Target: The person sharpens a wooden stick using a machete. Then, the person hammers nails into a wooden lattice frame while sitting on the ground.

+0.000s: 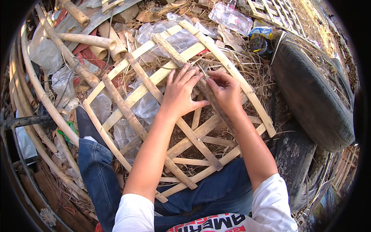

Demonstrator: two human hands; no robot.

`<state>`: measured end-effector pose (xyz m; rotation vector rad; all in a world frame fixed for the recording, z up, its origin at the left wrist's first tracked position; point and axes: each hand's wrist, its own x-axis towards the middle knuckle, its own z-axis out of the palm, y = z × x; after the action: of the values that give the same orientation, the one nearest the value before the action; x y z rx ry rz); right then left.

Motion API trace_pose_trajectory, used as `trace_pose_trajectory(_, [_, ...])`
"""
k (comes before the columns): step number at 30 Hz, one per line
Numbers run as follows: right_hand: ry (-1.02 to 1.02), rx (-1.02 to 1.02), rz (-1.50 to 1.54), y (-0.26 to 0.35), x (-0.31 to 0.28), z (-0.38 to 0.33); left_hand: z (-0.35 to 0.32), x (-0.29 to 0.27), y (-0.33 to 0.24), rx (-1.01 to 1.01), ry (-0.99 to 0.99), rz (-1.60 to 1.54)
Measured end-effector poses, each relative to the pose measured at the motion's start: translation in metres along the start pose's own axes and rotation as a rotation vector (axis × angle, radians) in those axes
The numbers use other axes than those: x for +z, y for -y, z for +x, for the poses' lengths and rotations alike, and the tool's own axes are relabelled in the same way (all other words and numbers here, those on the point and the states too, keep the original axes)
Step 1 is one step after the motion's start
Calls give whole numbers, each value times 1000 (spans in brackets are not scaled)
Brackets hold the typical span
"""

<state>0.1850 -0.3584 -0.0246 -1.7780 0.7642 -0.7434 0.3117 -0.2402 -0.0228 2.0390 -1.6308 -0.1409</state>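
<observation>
A lattice frame of pale bamboo strips (pixel 146 86) lies across my lap and the ground ahead. One darker, rougher bamboo slat (pixel 210 96) crosses it from the far middle toward the near right. My left hand (pixel 181 92) rests on this slat, fingers stretched over it and thumb spread away. Beside it, on the slat's right edge, my right hand (pixel 226 91) is closed in a pinch. Whatever those fingertips hold, if anything, is too small or hidden to name.
An old black tyre (pixel 311 92) stands at the right. Long bent bamboo poles (pixel 50 104) and cut bamboo tubes (pixel 91 40) lie at the left. Clear plastic bags (pixel 232 17) and dry straw litter the ground. Another lattice panel (pixel 276 13) is at the far right.
</observation>
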Motion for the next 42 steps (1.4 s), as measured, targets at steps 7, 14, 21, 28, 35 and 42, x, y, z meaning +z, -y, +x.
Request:
trace_pose_trajectory(7, [42, -52, -80, -5, 3, 1, 0, 1, 4, 10, 32, 25])
trace_pose_trajectory(14, [17, -211, -187, -4, 3, 0, 3, 0, -1, -57, 26, -48])
trace_pose_trajectory(21, [79, -387, -267, -2, -2, 1, 11, 10, -7, -293, -97, -419])
trace_pose_trajectory(28, [136, -518, -285, -6, -9, 1, 7, 25, -4, -242, -212, -407])
trace_pose_trajectory(35, [175, -485, -294, 0, -13, 1, 9, 29, -5, -228, -278, -375])
trace_pose_trajectory(42, [206, -469, -282, 1, -14, 2, 9, 32, -5, -204, -324, -364])
